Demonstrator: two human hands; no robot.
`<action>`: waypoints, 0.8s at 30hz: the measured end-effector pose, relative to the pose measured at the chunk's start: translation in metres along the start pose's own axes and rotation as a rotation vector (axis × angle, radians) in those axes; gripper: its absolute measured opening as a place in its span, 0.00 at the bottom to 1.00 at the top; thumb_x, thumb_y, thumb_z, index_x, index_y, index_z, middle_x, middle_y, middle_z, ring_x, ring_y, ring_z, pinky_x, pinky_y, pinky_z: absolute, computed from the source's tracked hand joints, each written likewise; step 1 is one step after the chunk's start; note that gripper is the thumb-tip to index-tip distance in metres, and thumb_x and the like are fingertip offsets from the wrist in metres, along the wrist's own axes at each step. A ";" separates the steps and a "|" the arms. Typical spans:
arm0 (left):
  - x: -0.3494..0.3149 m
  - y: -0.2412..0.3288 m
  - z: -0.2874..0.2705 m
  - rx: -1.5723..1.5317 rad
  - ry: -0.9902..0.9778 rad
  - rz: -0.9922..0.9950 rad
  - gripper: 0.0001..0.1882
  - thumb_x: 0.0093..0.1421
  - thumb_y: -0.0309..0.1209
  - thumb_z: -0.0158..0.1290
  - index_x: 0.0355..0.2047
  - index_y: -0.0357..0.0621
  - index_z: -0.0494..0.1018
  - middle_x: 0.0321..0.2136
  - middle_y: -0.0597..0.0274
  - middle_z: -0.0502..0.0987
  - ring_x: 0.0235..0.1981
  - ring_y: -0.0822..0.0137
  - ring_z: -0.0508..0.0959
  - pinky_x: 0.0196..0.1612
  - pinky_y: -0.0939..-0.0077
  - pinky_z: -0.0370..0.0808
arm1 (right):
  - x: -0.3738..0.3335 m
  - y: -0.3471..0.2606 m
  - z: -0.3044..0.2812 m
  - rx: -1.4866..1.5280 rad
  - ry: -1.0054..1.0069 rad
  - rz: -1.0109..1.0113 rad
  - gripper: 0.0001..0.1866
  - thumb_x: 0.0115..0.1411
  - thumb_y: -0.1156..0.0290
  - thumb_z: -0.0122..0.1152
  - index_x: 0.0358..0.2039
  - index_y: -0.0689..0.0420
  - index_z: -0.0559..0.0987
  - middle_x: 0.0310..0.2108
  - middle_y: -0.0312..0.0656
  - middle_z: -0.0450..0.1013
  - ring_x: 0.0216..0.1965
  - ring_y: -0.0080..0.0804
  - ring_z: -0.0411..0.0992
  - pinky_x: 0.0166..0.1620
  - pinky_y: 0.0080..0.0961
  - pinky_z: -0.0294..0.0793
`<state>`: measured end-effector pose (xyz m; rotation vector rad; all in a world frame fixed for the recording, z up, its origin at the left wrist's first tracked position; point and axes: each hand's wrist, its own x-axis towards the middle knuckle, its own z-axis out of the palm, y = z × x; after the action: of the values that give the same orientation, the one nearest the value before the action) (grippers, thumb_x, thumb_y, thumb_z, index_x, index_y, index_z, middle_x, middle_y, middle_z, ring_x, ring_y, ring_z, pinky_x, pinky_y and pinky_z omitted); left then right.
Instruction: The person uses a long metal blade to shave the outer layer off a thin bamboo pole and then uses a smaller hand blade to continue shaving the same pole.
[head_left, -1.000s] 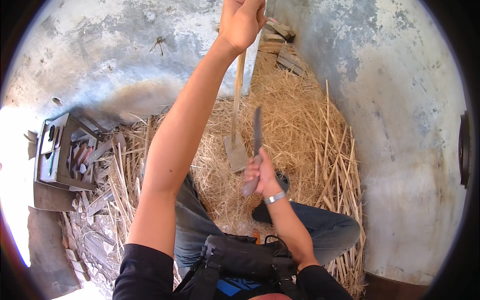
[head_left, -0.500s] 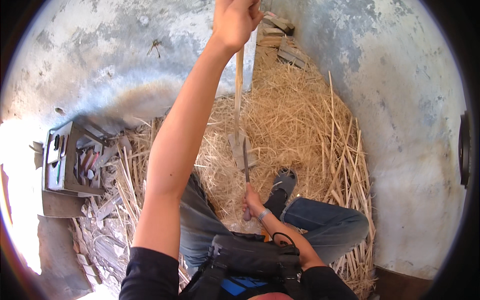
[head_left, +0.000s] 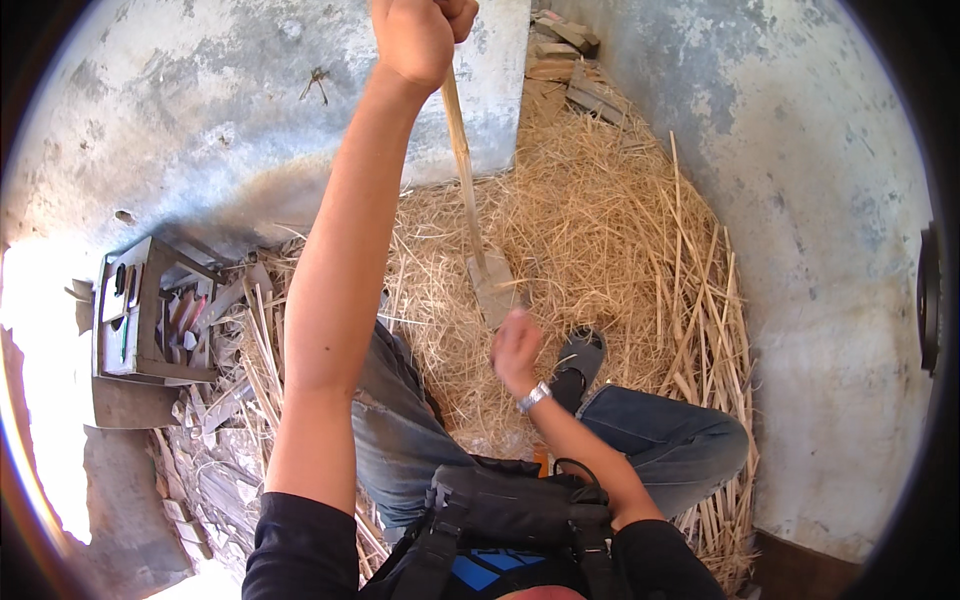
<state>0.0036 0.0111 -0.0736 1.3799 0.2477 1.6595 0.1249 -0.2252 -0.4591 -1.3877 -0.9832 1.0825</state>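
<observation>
My left hand [head_left: 420, 35], partly cut off by the top edge, is closed round the upper part of a long, pale bamboo strip [head_left: 463, 165]. The strip slants down and its lower end meets a flat grey-brown block [head_left: 490, 285] lying in the shavings. My right hand [head_left: 516, 350], blurred by motion, is at the near end of that block, fingers curled in a grip. Half a second ago it clearly held a long, narrow knife; now the blade is smeared and cannot be made out.
Straw-like shavings [head_left: 590, 220] cover the floor around my legs and sandalled foot [head_left: 581, 355]. Long thin strips [head_left: 715, 330] lie along the right wall. A small wooden cabinet [head_left: 150, 310] holding odds and ends stands at left. Wood pieces [head_left: 595, 95] are stacked at the far corner.
My left hand has shifted left, tilting the bamboo strip's top that way. The right hand has risen toward the block, and the knife blade, plain before, is now lost in blur.
</observation>
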 end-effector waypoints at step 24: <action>-0.013 0.012 -0.018 0.068 0.056 0.053 0.25 0.73 0.50 0.42 0.20 0.55 0.56 0.14 0.76 0.50 0.13 0.78 0.45 0.16 0.78 0.45 | -0.066 0.061 0.010 0.319 -0.008 1.065 0.31 0.66 0.35 0.49 0.27 0.53 0.67 0.12 0.32 0.56 0.12 0.26 0.59 0.17 0.31 0.63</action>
<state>-0.0192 0.0024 -0.0804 1.4018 0.3047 1.7496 0.0985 -0.2923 -0.5139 -1.6384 0.0285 1.9022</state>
